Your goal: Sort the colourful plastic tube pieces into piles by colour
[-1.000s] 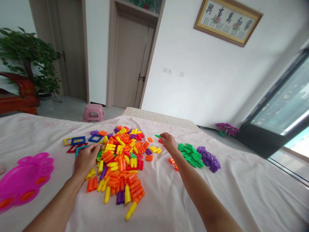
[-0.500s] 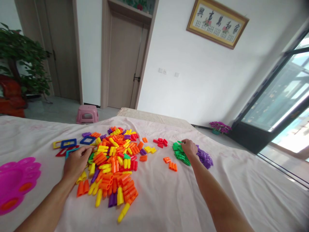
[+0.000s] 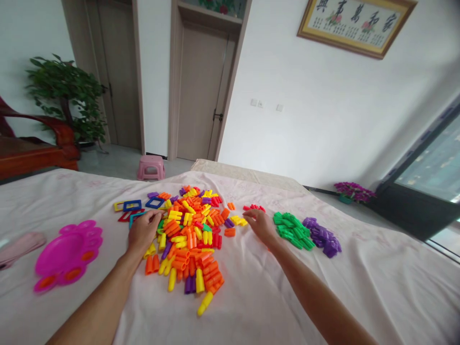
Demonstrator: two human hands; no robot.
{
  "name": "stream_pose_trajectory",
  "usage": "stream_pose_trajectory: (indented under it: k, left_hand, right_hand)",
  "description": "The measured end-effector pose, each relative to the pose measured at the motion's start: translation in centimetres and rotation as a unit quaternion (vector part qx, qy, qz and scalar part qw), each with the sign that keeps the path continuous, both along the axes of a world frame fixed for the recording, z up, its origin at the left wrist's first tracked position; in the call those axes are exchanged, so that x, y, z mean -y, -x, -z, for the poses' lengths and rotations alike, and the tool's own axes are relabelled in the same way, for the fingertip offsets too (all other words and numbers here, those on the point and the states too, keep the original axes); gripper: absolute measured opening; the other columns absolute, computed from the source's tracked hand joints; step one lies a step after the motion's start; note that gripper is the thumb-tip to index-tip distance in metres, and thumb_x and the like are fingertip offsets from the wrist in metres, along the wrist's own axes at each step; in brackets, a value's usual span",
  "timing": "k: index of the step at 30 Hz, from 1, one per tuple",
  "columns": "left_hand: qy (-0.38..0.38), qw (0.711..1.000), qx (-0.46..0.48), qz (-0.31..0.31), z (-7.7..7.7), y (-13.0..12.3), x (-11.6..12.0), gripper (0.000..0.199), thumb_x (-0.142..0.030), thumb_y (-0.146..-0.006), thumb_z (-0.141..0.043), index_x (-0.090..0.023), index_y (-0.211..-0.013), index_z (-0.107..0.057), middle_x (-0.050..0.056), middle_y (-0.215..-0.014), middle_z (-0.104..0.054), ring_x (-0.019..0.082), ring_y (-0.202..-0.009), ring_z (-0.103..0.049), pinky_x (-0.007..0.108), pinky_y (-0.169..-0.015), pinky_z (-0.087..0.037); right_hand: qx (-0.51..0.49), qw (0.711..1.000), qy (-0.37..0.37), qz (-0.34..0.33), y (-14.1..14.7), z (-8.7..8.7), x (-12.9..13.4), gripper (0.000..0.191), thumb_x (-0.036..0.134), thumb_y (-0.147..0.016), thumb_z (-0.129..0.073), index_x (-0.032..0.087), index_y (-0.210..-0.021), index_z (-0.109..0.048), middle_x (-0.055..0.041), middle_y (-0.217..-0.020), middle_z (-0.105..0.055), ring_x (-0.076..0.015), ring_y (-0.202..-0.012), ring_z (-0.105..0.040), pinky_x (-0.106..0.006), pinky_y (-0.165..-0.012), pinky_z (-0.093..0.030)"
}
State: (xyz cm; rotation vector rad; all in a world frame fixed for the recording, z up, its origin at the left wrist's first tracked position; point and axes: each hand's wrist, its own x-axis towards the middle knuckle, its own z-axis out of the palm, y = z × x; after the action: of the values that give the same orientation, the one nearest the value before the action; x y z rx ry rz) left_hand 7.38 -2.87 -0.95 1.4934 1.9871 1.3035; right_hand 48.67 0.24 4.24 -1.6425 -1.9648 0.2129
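One left hand [image 3: 145,231] and one right hand [image 3: 261,224], finger closure unclear, flank one multicoloured plastic-tube heap [image 3: 192,239], one green plastic-tube pile [image 3: 293,230] at its three o'clock.

White walls [image 3: 280,148] are being softly lit from dark-framed glazing [image 3: 434,167] at right. Gilt-framed calligraphy [image 3: 354,24] is being displayed high above wall plates [image 3: 279,108]. At left, a taupe door [image 3: 124,91] is being partly screened by a leafy plant [image 3: 66,84] behind a wooden armchair [image 3: 43,157]; a pink plastic stool [image 3: 151,160] and potted magenta flowers [image 3: 354,191] are being seen on grey floor [image 3: 124,160].
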Motion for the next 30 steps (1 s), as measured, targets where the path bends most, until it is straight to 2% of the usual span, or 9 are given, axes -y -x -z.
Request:
stream_pose_trajectory:
  k: [3, 6, 10, 15, 19, 24, 27, 30]
  left_hand:
    - [0.005, 1.000, 0.003, 0.001, -0.4, -0.2, 0.3, 0.041, -0.048, -0.088, -0.051, -0.022, -0.106, -0.077, 0.005, -0.110, -0.079, 0.023, -0.102, -0.071, 0.028, -0.082, -0.050]
    - [0.000, 1.000, 0.009, 0.004, -0.6, -0.3, 0.4, 0.041, -0.046, -0.088, -0.050, -0.021, -0.105, -0.077, 0.006, -0.109, -0.079, 0.024, -0.100, -0.071, 0.029, -0.084, -0.050]
    - [-0.004, 1.000, 0.011, 0.004, -0.6, -0.3, 0.3, 0.041, -0.046, -0.088, -0.050, -0.021, -0.105, -0.077, 0.005, -0.109, -0.079, 0.023, -0.100, -0.071, 0.029, -0.083, -0.049]
    - [0.001, 1.000, 0.002, -0.005, -0.4, -0.3, 0.2, 0.040, -0.047, -0.088, -0.051, -0.023, -0.104, -0.078, 0.005, -0.108, -0.079, 0.024, -0.100, -0.071, 0.029, -0.079, -0.049]
    - [0.008, 1.000, -0.016, -0.007, 0.1, 0.1, -0.1, 0.040, -0.049, -0.088, -0.051, -0.025, -0.104, -0.078, 0.003, -0.106, -0.079, 0.024, -0.098, -0.071, 0.029, -0.076, -0.049]
    - [0.022, 0.999, -0.035, -0.016, 0.9, 0.6, -0.6, 0.041, -0.050, -0.088, -0.051, -0.025, -0.108, -0.078, 0.004, -0.101, -0.079, 0.026, -0.092, -0.071, 0.031, -0.071, -0.048]
    - [0.026, 0.998, -0.045, -0.022, 0.9, 0.6, -0.5, 0.041, -0.049, -0.089, -0.051, -0.025, -0.107, -0.078, 0.005, -0.096, -0.079, 0.027, -0.087, -0.070, 0.033, -0.069, -0.049]
    - [-0.024, 0.994, -0.096, -0.039, 0.3, 0.1, 0.0, 0.042, -0.049, -0.091, -0.048, -0.025, -0.108, -0.077, 0.007, -0.103, -0.078, 0.028, -0.090, -0.070, 0.036, -0.072, -0.051]
  right_hand:
    - [-0.018, 0.993, 0.025, -0.117, 6.1, 0.7, 1.3, 0.019, 0.024, -0.091, -0.064, 0.024, -0.100, -0.080, -0.0041, -0.103, -0.078, -0.0210, -0.098, -0.069, -0.029, -0.089, -0.050]
    - [0.018, 0.984, 0.019, -0.174, 9.7, 0.9, 1.9, 0.019, 0.029, -0.092, -0.067, 0.025, -0.106, -0.080, -0.0044, -0.107, -0.077, -0.0209, -0.101, -0.067, -0.028, -0.089, -0.047]
    - [0.058, 0.982, 0.033, -0.176, 11.2, 1.3, 1.5, 0.018, 0.032, -0.090, -0.071, 0.026, -0.105, -0.079, -0.0043, -0.108, -0.076, -0.0221, -0.102, -0.065, -0.029, -0.086, -0.046]
    - [-0.055, 0.987, 0.049, -0.145, 11.4, 2.6, 1.7, 0.010, 0.025, -0.082, -0.077, 0.022, -0.091, -0.075, -0.0011, -0.093, -0.076, -0.0185, -0.086, -0.067, -0.026, -0.074, -0.046]
    - [-0.165, 0.979, -0.009, -0.118, 9.7, 2.8, 2.2, 0.009, 0.025, -0.086, -0.068, 0.022, -0.093, -0.072, -0.0010, -0.089, -0.074, -0.0171, -0.079, -0.065, -0.027, -0.071, -0.047]
    - [-0.234, 0.966, -0.109, -0.018, 2.8, 2.0, 1.7, 0.023, 0.039, -0.086, -0.063, 0.020, -0.095, -0.073, -0.0065, -0.092, -0.073, -0.0208, -0.083, -0.065, -0.032, -0.075, -0.052]
    - [-0.307, 0.943, -0.109, 0.070, -1.6, 2.0, 1.9, 0.039, 0.053, -0.083, -0.064, 0.019, -0.099, -0.073, -0.0073, -0.087, -0.072, -0.0215, -0.075, -0.064, -0.032, -0.064, -0.052]
    - [-0.366, 0.922, -0.089, 0.090, -3.4, 2.5, 2.7, 0.049, 0.059, -0.078, -0.068, 0.016, -0.101, -0.073, -0.0064, -0.082, -0.071, -0.0210, -0.070, -0.063, -0.031, -0.057, -0.050]
